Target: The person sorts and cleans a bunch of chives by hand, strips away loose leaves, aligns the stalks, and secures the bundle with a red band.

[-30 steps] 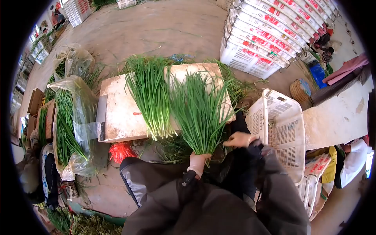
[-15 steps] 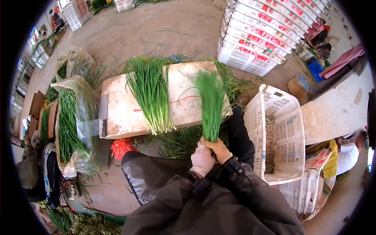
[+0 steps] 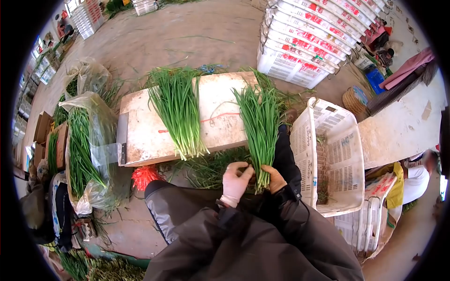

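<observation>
A bunch of garlic chives (image 3: 260,126) leans over the right end of a pale board (image 3: 220,98), its cut ends pointing toward me. My right hand (image 3: 275,180), in a tan glove, is closed round the lower stems. Left of those stems is my left hand (image 3: 236,181), white-gloved, its fingers curled into a pinch; whatever is between the fingertips is too small to make out. Another pile of chives (image 3: 180,114) lies across the middle of the board. A broad knife (image 3: 123,136) rests along the board's left edge.
At right stands a white plastic crate (image 3: 340,154), with a tall stack of crates (image 3: 300,51) behind it. Plastic-wrapped chives (image 3: 80,145) stand at left. Red ties (image 3: 146,177) lie beside the board, and loose leaves (image 3: 211,168) cover the floor beneath. People sit at both sides.
The chive bunch, blurred and gripped by both hands before, now lies spread wider and slightly further right. My left hand has come off the stems to the left; my right hand still holds them.
</observation>
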The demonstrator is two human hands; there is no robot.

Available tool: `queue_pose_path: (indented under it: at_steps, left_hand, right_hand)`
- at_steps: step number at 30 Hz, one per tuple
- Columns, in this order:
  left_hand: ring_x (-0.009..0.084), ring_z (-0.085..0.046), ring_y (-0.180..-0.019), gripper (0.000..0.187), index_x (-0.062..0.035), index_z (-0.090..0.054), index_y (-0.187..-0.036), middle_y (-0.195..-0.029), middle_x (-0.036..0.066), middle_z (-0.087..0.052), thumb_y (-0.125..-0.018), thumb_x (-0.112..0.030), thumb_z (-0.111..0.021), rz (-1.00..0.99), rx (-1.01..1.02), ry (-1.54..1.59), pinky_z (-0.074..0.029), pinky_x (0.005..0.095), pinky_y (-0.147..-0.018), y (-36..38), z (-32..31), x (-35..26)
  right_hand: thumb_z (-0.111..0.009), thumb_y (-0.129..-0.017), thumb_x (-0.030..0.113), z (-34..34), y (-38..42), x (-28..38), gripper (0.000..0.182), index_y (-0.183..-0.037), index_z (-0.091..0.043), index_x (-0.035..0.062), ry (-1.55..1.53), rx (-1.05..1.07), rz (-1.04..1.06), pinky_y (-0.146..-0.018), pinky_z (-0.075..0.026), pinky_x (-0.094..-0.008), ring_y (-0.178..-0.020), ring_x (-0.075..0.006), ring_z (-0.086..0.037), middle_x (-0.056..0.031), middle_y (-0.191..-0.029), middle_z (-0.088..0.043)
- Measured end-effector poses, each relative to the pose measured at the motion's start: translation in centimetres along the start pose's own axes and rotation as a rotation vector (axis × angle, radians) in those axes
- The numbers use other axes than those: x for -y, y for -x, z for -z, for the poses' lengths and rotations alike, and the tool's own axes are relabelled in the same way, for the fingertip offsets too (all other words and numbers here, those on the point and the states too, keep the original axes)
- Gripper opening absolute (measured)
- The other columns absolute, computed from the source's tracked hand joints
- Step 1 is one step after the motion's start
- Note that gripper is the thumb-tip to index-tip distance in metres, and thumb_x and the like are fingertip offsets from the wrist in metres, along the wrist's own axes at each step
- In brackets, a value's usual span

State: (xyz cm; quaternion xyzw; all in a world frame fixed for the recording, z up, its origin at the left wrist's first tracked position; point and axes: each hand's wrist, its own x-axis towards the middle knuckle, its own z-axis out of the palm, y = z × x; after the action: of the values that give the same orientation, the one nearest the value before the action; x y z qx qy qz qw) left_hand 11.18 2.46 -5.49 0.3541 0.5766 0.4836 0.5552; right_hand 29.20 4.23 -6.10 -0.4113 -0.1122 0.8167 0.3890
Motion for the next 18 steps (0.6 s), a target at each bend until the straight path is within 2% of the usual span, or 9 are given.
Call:
queue_pose_path:
  at_steps: [2,3,6,7,8,10,12,16,18]
  left_hand:
    - [0.0155,-0.066,-0.080,0.027,-0.0027,-0.071,-0.107,-0.097,0.007,-0.073,-0.089,-0.019,-0.082,-0.011,-0.009,0.345,-0.055,0.0298,-0.078,-1.7,0.6,2.3]
    - [0.0159,-0.067,-0.089,0.034,-0.0061,-0.069,-0.116,-0.104,0.004,-0.072,-0.093,-0.029,-0.079,0.126,0.019,0.347,-0.055,0.0333,-0.083,-1.8,1.1,2.2]
    - [0.0174,-0.064,-0.105,0.038,-0.0090,-0.065,-0.130,-0.120,0.004,-0.070,-0.104,-0.036,-0.063,0.579,0.329,0.550,-0.052,0.0356,-0.090,-0.5,1.3,-2.0]
    - [0.0257,-0.060,-0.120,0.050,-0.0076,-0.056,-0.142,-0.135,0.008,-0.064,-0.107,-0.043,-0.054,0.624,0.482,0.663,-0.049,0.0445,-0.104,-0.7,1.1,-0.6]
    - [0.0293,-0.060,-0.123,0.055,-0.0048,-0.052,-0.146,-0.138,0.011,-0.062,-0.107,-0.044,-0.053,0.590,0.493,0.896,-0.047,0.0476,-0.109,-1.4,-0.2,3.3]
    - [0.0309,-0.060,-0.126,0.053,-0.0024,-0.051,-0.145,-0.139,0.013,-0.062,-0.108,-0.041,-0.051,0.594,0.501,0.918,-0.047,0.0488,-0.110,-1.3,-0.2,3.3]
    - [0.0314,-0.061,-0.126,0.049,-0.0039,-0.052,-0.145,-0.140,0.014,-0.062,-0.109,-0.037,-0.049,0.723,0.487,1.018,-0.048,0.0479,-0.109,-1.2,0.6,2.8]
    - [0.0323,-0.062,-0.124,0.045,-0.0065,-0.052,-0.145,-0.139,0.015,-0.062,-0.110,-0.034,-0.049,0.709,0.402,1.042,-0.050,0.0487,-0.108,-1.7,0.5,4.4]
    - [0.0319,-0.063,-0.123,0.044,-0.0061,-0.052,-0.144,-0.139,0.015,-0.062,-0.109,-0.033,-0.049,0.710,0.430,1.026,-0.050,0.0484,-0.108,-1.8,0.7,4.9]
  right_hand:
    - [-0.062,-0.097,0.028,0.8,0.2,0.4,0.043,-0.131,-0.064,0.0002,-0.004,0.150,0.001,-0.078,-0.060,-0.0375,-0.087,-0.0257,-0.073,-0.0116,-0.105,-0.075]
    - [-0.063,-0.097,0.025,0.7,0.4,0.3,0.044,-0.132,-0.064,0.0003,0.017,0.160,0.011,-0.079,-0.060,-0.0377,-0.089,-0.0259,-0.073,-0.0116,-0.107,-0.074]
    - [-0.064,-0.094,0.018,-0.2,1.2,-0.1,0.043,-0.134,-0.062,0.0010,0.103,0.146,0.048,-0.084,-0.059,-0.0385,-0.093,-0.0260,-0.072,-0.0110,-0.111,-0.074]
    - [-0.064,-0.094,0.015,-0.5,0.9,-0.5,0.043,-0.134,-0.062,0.0015,0.145,0.112,0.066,-0.086,-0.059,-0.0389,-0.095,-0.0259,-0.072,-0.0104,-0.110,-0.074]
    - [-0.064,-0.093,0.012,-0.8,0.6,-0.8,0.042,-0.134,-0.062,0.0020,0.188,0.080,0.084,-0.088,-0.059,-0.0392,-0.096,-0.0257,-0.072,-0.0097,-0.109,-0.074]
    - [-0.069,-0.094,0.009,-1.0,-0.1,-0.9,0.044,-0.136,-0.060,0.0028,0.260,0.034,0.037,-0.090,-0.057,-0.0365,-0.103,-0.0227,-0.070,-0.0078,-0.116,-0.072]
    - [-0.071,-0.095,0.012,-0.7,-0.8,-1.2,0.046,-0.138,-0.058,0.0036,0.444,-0.024,0.028,-0.091,-0.056,-0.0356,-0.107,-0.0217,-0.069,-0.0073,-0.120,-0.071]
    - [-0.073,-0.095,0.009,-1.0,-1.9,-2.0,0.042,-0.134,-0.060,0.0001,0.486,-0.024,0.300,-0.092,-0.055,-0.0361,-0.106,-0.0218,-0.069,-0.0091,-0.121,-0.070]
    - [-0.070,-0.094,0.005,-1.0,-1.9,-1.9,0.041,-0.134,-0.059,-0.0009,0.433,-0.063,0.332,-0.093,-0.055,-0.0359,-0.107,-0.0219,-0.068,-0.0094,-0.121,-0.070]
